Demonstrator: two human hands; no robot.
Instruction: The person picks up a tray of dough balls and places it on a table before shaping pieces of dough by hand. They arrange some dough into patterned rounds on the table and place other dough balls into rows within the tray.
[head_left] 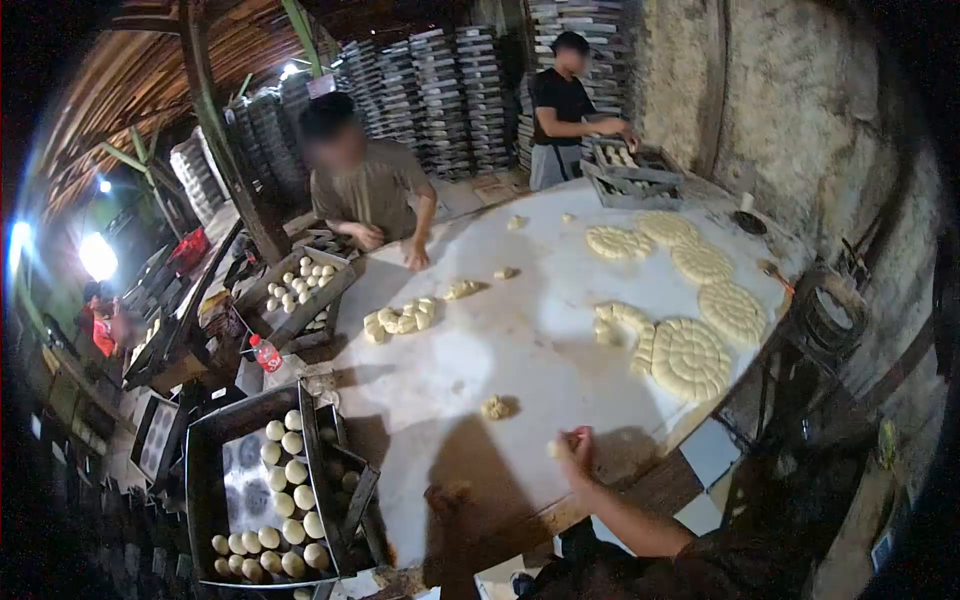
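My right hand (575, 453) is closed over the near side of the table, its fingers curled round a small pale lump that looks like dough (555, 450). Most of that lump is hidden by the fingers. A rough dough piece (495, 407) lies on the table to the left of the hand. Beyond the hand, to the right, sits a large coil of scored dough (690, 358), with a curved strip of dough (622, 315) trailing from it. My left hand does not show.
A metal tray (190, 470) with round dough balls (297, 471) stands at the left. Other coils (732, 311) line the table's right side. Cut dough pieces (400, 318) lie mid-table. Two people work across the table (545, 370), beside trays (630, 190). A bottle (265, 353) stands left.
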